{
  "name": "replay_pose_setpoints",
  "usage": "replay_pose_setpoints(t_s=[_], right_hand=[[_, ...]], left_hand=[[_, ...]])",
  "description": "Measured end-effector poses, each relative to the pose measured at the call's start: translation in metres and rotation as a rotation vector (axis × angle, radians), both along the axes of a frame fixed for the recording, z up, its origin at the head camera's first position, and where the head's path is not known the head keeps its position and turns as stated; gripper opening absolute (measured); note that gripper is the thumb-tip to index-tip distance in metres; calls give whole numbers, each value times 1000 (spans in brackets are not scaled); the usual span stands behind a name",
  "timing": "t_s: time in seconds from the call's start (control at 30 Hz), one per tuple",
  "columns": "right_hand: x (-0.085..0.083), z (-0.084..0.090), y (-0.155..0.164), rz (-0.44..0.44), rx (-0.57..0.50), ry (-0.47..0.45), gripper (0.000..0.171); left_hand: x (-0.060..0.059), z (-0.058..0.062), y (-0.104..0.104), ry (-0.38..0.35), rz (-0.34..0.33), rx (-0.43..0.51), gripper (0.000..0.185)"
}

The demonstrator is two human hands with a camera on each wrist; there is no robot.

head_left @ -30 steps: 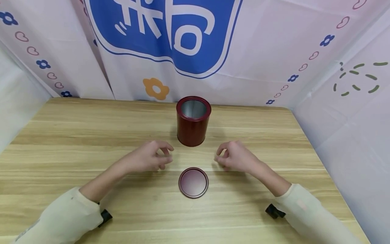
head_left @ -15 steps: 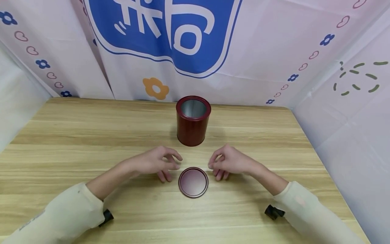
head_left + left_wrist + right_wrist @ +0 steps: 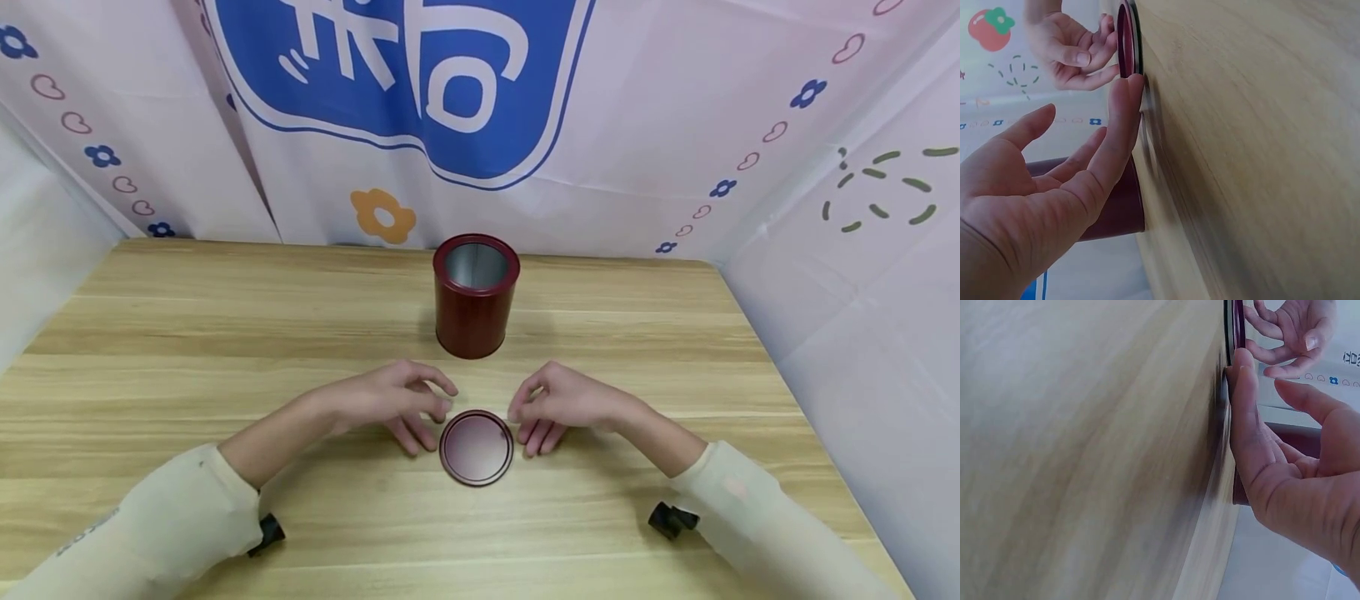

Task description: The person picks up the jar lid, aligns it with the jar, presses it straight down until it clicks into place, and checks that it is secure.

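Note:
A round dark red tin lid (image 3: 477,450) lies on the wooden table in the middle of the head view. My left hand (image 3: 397,402) is at its left side and my right hand (image 3: 558,404) at its right. The fingers of both are loosely bent and spread, not curled round anything. In the wrist views, fingertips come up close to the rim of the lid (image 3: 1126,40); whether they touch it I cannot tell. Beyond the hands stands an upright dark red tin can (image 3: 472,321), its top uncovered and its grey metal inside showing.
The wooden table (image 3: 225,333) ends at the back against a white printed cloth (image 3: 615,167) with a blue emblem. White cloth also hangs at both sides. Small black devices (image 3: 672,520) sit below the sleeves.
Both hands have moved inward and slightly toward the body, from apart to the two sides of the lid, their lower fingers spreading downward. The lid and can have stayed in place.

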State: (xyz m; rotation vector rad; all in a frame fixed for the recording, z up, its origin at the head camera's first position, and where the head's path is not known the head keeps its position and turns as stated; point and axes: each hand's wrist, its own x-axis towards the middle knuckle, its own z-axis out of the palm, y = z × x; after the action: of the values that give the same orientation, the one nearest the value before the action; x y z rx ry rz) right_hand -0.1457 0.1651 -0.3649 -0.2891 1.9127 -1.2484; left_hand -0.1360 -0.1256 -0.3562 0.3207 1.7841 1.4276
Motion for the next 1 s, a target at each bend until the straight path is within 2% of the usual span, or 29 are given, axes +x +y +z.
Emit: replay_pose_setpoints(t_s=[0.4,0.77,1.0], right_hand=[[0,-2,2,-40,-75,-98,20],[1,-1,1,-116,-100,-112,23],[2,-2,2,-121,-122,-121,23]], left_hand=[[0,1,1,-98,43,42,49],[-2,6,2,-131,64,39,45],[0,4,1,-157,83,62,43]])
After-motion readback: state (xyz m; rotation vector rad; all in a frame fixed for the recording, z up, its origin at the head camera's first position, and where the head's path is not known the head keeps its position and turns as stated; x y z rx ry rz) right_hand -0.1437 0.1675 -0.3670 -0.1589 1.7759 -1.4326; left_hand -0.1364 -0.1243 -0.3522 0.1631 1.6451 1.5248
